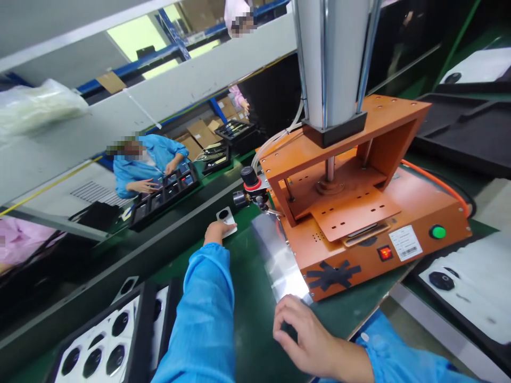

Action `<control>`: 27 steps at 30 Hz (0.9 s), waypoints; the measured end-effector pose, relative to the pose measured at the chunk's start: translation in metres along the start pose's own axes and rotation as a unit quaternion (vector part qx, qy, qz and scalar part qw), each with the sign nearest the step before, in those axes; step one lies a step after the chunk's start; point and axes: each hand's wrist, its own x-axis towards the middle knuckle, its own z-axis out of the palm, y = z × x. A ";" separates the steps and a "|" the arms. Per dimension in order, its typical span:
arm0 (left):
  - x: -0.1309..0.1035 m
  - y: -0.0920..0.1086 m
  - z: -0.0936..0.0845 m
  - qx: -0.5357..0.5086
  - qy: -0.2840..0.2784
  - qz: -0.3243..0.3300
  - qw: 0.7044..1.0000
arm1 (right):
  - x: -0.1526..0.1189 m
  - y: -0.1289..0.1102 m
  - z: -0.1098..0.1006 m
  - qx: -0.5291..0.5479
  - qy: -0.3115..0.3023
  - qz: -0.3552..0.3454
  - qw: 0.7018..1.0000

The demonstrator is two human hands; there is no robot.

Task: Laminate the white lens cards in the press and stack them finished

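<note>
My left hand (pixel 216 233) reaches forward to the far side of the green bench. Its fingers are closed on a small white panel (pixel 230 219) with a round black disc, and the thumb lies across the panel. Closer to me, my right hand (pixel 300 332) is loosely curled with a gap between thumb and forefinger, and nothing shows in it. It is nearest to a clear plastic sheet (pixel 275 260) at the left side of an orange press machine (pixel 335 266). Whether the fingertips touch the sheet, I cannot tell.
Black trays (pixel 146 319) with white, black-disc panels are at the lower left. Another tray of white panels (pixel 475 287) lies at the right. A pressure regulator (pixel 249 183) juts from the press. Across a rail, a person in blue (pixel 149 154) works over a black tray (pixel 165 197).
</note>
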 end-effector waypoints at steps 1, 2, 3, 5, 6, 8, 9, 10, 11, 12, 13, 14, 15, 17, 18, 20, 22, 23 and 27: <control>0.000 -0.003 -0.002 -0.010 0.006 -0.015 1.000 | 0.001 0.000 0.000 -0.002 -0.003 0.000 1.000; -0.001 -0.007 -0.003 -0.025 0.016 -0.030 0.999 | 0.002 -0.001 0.000 -0.004 -0.007 0.000 1.000; -0.004 -0.012 -0.004 -0.041 0.029 -0.040 0.998 | 0.002 -0.001 -0.001 -0.005 -0.011 -0.001 1.000; -0.019 -0.025 -0.005 -0.076 0.063 -0.039 0.994 | 0.004 -0.004 -0.003 -0.002 -0.015 -0.003 1.000; -0.032 -0.033 -0.005 -0.094 0.081 -0.029 0.992 | 0.005 -0.005 -0.004 0.004 -0.014 -0.003 1.000; -0.072 -0.054 -0.004 -0.128 0.110 -0.004 0.986 | 0.006 -0.007 -0.007 0.021 -0.011 0.007 1.000; -0.098 -0.067 -0.003 -0.147 0.123 0.013 0.981 | 0.006 -0.008 -0.008 0.033 -0.008 0.020 0.999; -0.129 -0.080 0.000 -0.161 0.129 0.025 0.978 | 0.006 -0.007 -0.009 0.048 -0.006 0.036 0.998; -0.161 -0.095 0.003 -0.178 0.138 0.039 0.973 | 0.006 -0.007 -0.010 0.063 -0.004 0.053 0.997; -0.195 -0.110 0.009 -0.216 0.158 0.068 0.961 | 0.006 -0.006 -0.011 0.077 -0.003 0.067 0.995; -0.229 -0.123 0.016 -0.238 0.158 0.084 0.955 | 0.005 -0.005 -0.012 0.091 -0.001 0.078 0.993; -0.261 -0.136 0.024 -0.248 0.139 0.081 0.955 | 0.005 -0.004 -0.012 0.102 0.003 0.086 0.991; -0.292 -0.145 0.033 -0.258 0.109 0.068 0.957 | 0.006 -0.003 -0.013 0.111 0.007 0.091 0.990; -0.342 -0.154 0.053 -0.284 0.067 0.052 0.955 | 0.008 -0.002 -0.013 0.127 0.014 0.106 0.986; -0.361 -0.154 0.063 -0.296 0.044 0.051 0.953 | 0.010 -0.002 -0.013 0.132 0.016 0.118 0.984; -0.386 -0.148 0.078 -0.300 0.009 0.065 0.952 | 0.014 -0.003 -0.013 0.138 0.014 0.148 0.979; -0.397 -0.142 0.086 -0.263 -0.001 0.083 0.961 | 0.018 -0.004 -0.012 0.132 0.009 0.172 0.976; -0.399 -0.141 0.087 -0.230 0.002 0.090 0.969 | 0.019 -0.005 -0.011 0.125 0.008 0.178 0.976; -0.393 -0.151 0.082 -0.077 0.071 0.123 0.987 | 0.026 -0.009 -0.010 0.086 0.005 0.177 0.981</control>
